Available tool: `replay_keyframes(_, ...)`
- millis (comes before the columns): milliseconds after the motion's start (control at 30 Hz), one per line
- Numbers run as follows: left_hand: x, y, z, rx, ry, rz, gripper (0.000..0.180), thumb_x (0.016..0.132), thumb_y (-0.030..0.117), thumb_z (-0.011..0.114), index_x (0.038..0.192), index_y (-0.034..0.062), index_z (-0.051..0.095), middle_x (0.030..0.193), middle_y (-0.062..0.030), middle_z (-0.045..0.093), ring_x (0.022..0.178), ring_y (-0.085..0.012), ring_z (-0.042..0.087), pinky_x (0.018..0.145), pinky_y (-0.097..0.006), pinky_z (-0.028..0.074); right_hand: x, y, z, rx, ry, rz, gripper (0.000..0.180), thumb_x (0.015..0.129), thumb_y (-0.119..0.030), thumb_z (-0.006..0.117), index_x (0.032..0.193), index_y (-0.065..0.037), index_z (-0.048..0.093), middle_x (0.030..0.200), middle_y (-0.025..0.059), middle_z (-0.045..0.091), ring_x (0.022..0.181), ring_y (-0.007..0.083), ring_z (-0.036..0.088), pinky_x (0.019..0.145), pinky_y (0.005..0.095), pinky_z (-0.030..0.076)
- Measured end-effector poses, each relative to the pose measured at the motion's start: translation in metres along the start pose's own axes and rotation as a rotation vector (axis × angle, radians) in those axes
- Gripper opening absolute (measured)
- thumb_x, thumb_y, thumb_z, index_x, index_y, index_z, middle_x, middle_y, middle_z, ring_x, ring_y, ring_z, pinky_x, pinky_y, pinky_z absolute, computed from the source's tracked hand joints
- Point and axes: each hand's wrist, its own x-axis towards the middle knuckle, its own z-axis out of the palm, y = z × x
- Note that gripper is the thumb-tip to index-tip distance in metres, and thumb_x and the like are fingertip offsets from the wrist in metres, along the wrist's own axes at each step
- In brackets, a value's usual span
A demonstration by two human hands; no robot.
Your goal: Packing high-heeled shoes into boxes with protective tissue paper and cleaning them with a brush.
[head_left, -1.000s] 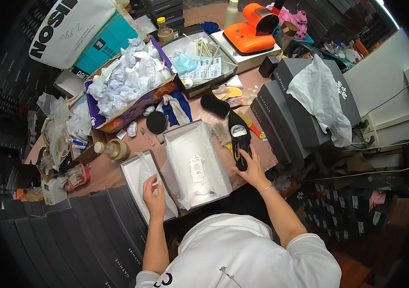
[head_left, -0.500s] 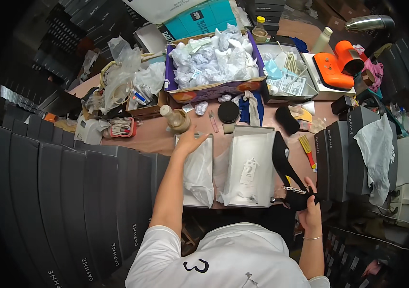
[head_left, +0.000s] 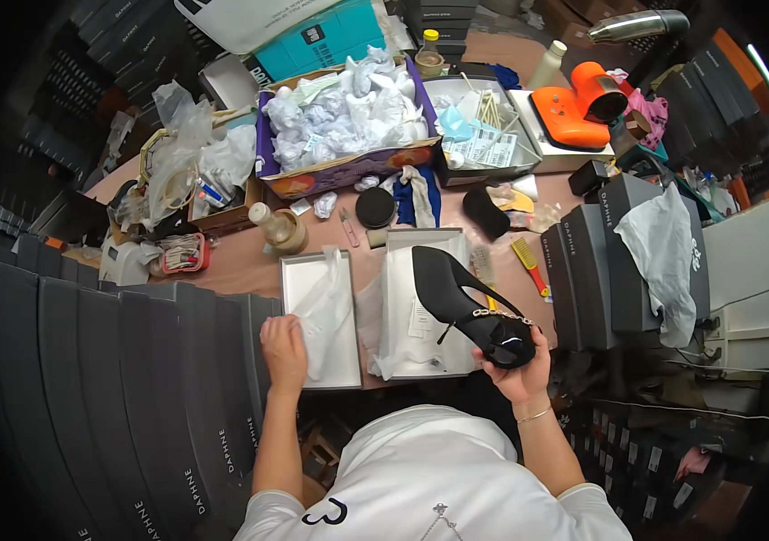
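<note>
A black high-heeled shoe [head_left: 443,287] with a chain strap is held by its rounded end in my right hand [head_left: 521,374]. It hangs tilted over the right shallow box [head_left: 400,248], which has tissue and a white label inside. My left hand [head_left: 283,356] is closed, with its fingers curled over the left rim of another shallow grey box [head_left: 346,365]. Crumpled white tissue paper [head_left: 323,307] lies in that box, close to the left hand. The left fingertips are partly hidden by the hand itself.
Stacked dark shoeboxes flank me, left [head_left: 96,379] and right [head_left: 587,279]. Behind are a glue jar [head_left: 281,230], a purple carton [head_left: 348,171] of crumpled paper, a round black tin [head_left: 375,206], a yellow-red brush [head_left: 529,266] and an orange device [head_left: 569,117].
My left hand has come back from beside the glue jar to the left box's rim. The shoe in my right hand has swung left over the right box. The whole view has shifted.
</note>
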Motion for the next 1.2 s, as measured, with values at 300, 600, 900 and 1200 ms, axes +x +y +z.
replay_keyframes(300, 0.052, 0.067, -0.03, -0.373, 0.097, -0.101, 0.013, 0.086, 0.007, 0.061, 0.091, -0.0038, 0.066, 0.088, -0.0158, 0.062, 0.079, -0.0326, 0.061, 0.072, -0.037, 0.048, -0.015, -0.009, -0.009, -0.013, -0.095, -0.013, 0.059, 0.088, -0.045, 0.046, 0.128, -0.001, 0.048, 0.115, 0.0253, 0.058, 0.091, 0.0475, 0.063, 0.062, 0.0431, 0.061)
replay_keyframes(600, 0.058, 0.111, -0.011, -0.454, 0.036, 0.166, 0.015, 0.084, 0.01, 0.066, 0.095, 0.0005, 0.069, 0.074, -0.0128, 0.058, 0.064, -0.0258, 0.057, 0.059, -0.033, 0.045, -0.06, -0.02, 0.052, -0.53, -0.178, 0.173, 0.065, 0.087, -0.04, 0.05, 0.12, 0.015, 0.049, 0.115, 0.0291, 0.059, 0.097, 0.0452, 0.063, 0.081, 0.0538, 0.054)
replay_keyframes(900, 0.034, 0.091, -0.021, -0.374, 0.047, 0.127, 0.023, 0.085, 0.004, 0.064, 0.107, 0.003, 0.067, 0.072, -0.0118, 0.054, 0.062, -0.0255, 0.055, 0.058, -0.034, 0.045, -0.001, 0.035, 0.025, -0.575, 0.013, -0.032, 0.051, 0.097, -0.037, 0.038, 0.125, 0.004, 0.048, 0.115, 0.0212, 0.061, 0.1, 0.0385, 0.064, 0.081, 0.0453, 0.058)
replay_keyframes(1200, 0.02, 0.14, -0.021, -0.634, -0.141, 0.122, 0.025, 0.088, 0.007, 0.062, 0.112, 0.0006, 0.064, 0.07, -0.0118, 0.053, 0.059, -0.0255, 0.053, 0.056, -0.033, 0.044, -0.011, 0.013, 0.015, -0.17, -0.17, 0.188, 0.059, 0.092, -0.04, 0.04, 0.129, 0.006, 0.043, 0.116, 0.0273, 0.058, 0.095, 0.0485, 0.062, 0.067, 0.044, 0.062)
